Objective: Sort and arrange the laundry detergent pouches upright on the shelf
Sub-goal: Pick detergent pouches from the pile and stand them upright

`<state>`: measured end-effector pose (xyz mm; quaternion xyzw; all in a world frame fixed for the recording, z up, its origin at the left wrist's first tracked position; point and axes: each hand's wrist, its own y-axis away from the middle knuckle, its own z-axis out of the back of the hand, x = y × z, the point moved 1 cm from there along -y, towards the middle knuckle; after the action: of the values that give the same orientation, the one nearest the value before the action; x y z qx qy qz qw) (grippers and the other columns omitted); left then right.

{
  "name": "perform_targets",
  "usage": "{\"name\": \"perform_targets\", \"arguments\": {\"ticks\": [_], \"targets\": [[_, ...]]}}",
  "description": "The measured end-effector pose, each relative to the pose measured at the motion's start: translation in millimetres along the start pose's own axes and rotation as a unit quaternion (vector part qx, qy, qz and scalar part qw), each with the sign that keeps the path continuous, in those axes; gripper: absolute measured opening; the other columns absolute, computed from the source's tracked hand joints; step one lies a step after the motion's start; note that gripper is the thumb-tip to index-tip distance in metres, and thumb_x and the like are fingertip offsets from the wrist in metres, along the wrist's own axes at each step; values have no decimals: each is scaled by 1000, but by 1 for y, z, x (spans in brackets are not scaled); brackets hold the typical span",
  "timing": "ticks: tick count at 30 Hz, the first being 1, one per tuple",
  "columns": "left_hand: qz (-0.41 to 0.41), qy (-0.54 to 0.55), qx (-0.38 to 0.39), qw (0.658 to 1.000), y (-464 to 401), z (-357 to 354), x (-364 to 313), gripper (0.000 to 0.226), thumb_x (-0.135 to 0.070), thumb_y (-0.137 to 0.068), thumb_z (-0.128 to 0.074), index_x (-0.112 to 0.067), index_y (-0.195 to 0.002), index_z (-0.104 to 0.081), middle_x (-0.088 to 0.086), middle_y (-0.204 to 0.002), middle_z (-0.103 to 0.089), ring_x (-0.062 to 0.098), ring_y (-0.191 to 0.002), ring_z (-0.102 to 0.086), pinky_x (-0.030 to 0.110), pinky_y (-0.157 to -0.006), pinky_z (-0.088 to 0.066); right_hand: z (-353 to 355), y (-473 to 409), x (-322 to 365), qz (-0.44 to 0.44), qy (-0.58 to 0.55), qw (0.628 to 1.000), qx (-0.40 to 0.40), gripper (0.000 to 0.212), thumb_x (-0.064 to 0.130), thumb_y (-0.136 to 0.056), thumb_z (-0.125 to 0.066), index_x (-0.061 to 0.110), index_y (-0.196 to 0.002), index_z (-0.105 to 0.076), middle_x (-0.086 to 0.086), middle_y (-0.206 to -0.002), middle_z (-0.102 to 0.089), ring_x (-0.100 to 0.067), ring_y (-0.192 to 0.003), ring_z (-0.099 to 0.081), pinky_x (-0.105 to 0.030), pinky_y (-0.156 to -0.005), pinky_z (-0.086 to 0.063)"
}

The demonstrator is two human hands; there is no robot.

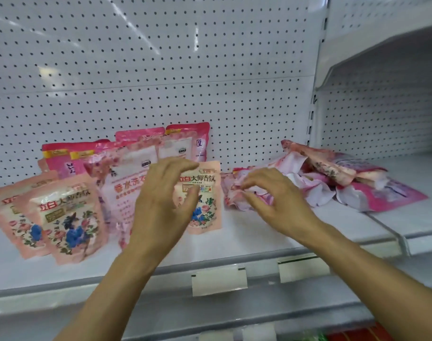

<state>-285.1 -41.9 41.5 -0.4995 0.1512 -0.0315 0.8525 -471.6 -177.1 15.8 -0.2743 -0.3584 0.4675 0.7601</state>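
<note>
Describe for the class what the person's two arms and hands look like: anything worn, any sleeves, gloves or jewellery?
Both the left hand and the right hand are bare, with no gloves. No rings, watch or bracelet show. The forearms are uncovered down to the frame's lower edge, so no sleeves appear. The picture is slightly blurred, so fine marks cannot be judged.

The white perforated metal back panel (160, 70) has a smooth painted finish with soft streaks of glare toward 12 o'clock. The white metal shelf (259, 232) looks smooth and semi-matt. The peach floral plastic pouches (69, 217) at 9 o'clock are glossy film catching highlights; the crumpled pink plastic pouches (345, 183) at 3 o'clock show creased, shiny film.
</note>
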Motion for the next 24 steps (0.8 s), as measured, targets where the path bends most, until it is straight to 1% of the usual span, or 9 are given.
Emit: {"name": "perform_targets", "arguments": {"ticks": [3, 6, 9, 12, 13, 16, 19, 21, 24], "targets": [[1, 80, 95, 992, 0, -34, -24, 31, -10, -87, -71, -16, -116, -64, -7, -115, -59, 9, -110, -52, 12, -97, -35, 31, 18, -38, -54, 7, 998, -10, 5, 17, -89, -67, 17, -93, -70, 5, -96, -67, -18, -97, -59, -44, -83, -49], [23, 122, 162, 979, -9, -69, -40, 26, -18, -89, -69, -23, -114, -65, -12, -113, -60, 1, -108, -52, 2, -93, -31, 66, 22, -82, -113, 17, 993, -42, 5, 14, -88, -69, 18, -91, -71, 7, -93, -67, -14, -92, -60, -38, -83, -49], [29, 143, 198, 969, -26, -108, -51, 27, -19, -88, -71, -23, -114, -65, -13, -111, -61, 1, -103, -56, 4, -90, -36, 100, 16, -130, -176, 5, 982, -74, 8, 16, -88, -67, 22, -91, -72, 10, -93, -69, -11, -86, -62, -31, -77, -50], [62, 155, 220, 961, -46, -138, -54, 30, -21, -89, -70, -25, -117, -63, -11, -114, -62, 2, -104, -58, 15, -94, -43, 116, 2, -167, -201, 1, 977, -74, 11, 14, -89, -65, 20, -97, -71, 7, -96, -70, -4, -82, -61, -18, -70, -49], [81, 156, 222, 959, -56, -152, -57, 31, -22, -89, -70, -24, -118, -63, -11, -115, -62, 3, -105, -58, 20, -95, -44, 120, -5, -180, -207, 8, 976, -60, 14, 15, -89, -65, 20, -101, -70, 6, -99, -69, -6, -87, -62, -19, -73, -49], [132, 145, 228, 954, -86, -190, -67, 39, -25, -90, -68, -22, -127, -59, -9, -124, -60, 6, -113, -56, 28, -101, -44, 124, -28, -212, -221, 37, 974, 30, 28, 20, -87, -69, 20, -115, -66, 6, -114, -66, -14, -105, -60, -35, -93, -49], [173, 109, 243, 948, -108, -222, -71, 50, -29, -91, -66, -23, -138, -50, -7, -138, -52, 9, -124, -50, 32, -106, -42, 115, -48, -232, -210, 25, 968, 134, 35, 25, -86, -71, 21, -121, -66, 7, -121, -67, -11, -113, -60, -39, -100, -47], [201, 71, 263, 941, -115, -237, -68, 54, -31, -91, -65, -23, -141, -46, -6, -142, -49, 13, -126, -50, 34, -106, -42, 107, -57, -242, -198, 17, 969, 145, 22, 30, -88, -69, 14, -103, -74, 1, -108, -73, -15, -100, -67, -41, -91, -53], [231, 43, 284, 930, -116, -249, -60, 47, -27, -91, -64, -21, -136, -53, -4, -133, -59, 15, -115, -57, 36, -100, -47, 101, -65, -252, -181, 12, 979, 91, 30, 30, -89, -66, 4, -73, -65, -11, -74, -69, -23, -70, -65, -45, -71, -55]]}}
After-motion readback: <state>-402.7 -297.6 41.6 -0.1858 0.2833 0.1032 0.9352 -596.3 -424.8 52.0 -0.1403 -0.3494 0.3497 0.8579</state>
